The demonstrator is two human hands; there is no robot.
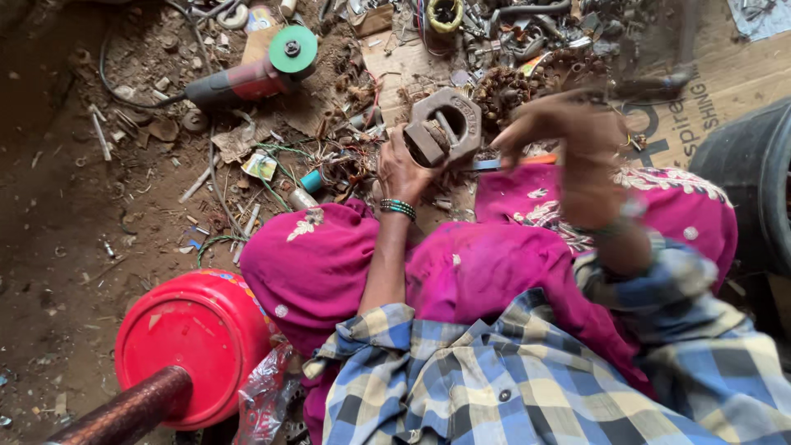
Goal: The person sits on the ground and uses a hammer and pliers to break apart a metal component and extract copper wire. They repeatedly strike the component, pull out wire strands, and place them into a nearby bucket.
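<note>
Left hand (401, 171) grips rusty metal block (445, 125); right hand (550, 125) raised, blurred.

A rusty motor stator core (445, 125) — squarish, brown, copper windings inside — propped on edge above the magenta-clad knees.

The person is sitting on the ground with the knees raised. The left hand (401, 171) is resting just beyond the left knee, gripping a motor stator block (445, 125) that is standing tilted on its edge. The right hand (554, 124) is hovering to the right of the block, blurred. An angle grinder (255, 76) is lying on the dirt, behind and left of the block. A pile of metal scrap (527, 41) is lying behind the hands. A round container (194, 342) is sitting left of the left knee. A tyre (746, 177) is lying at the right edge.
</note>
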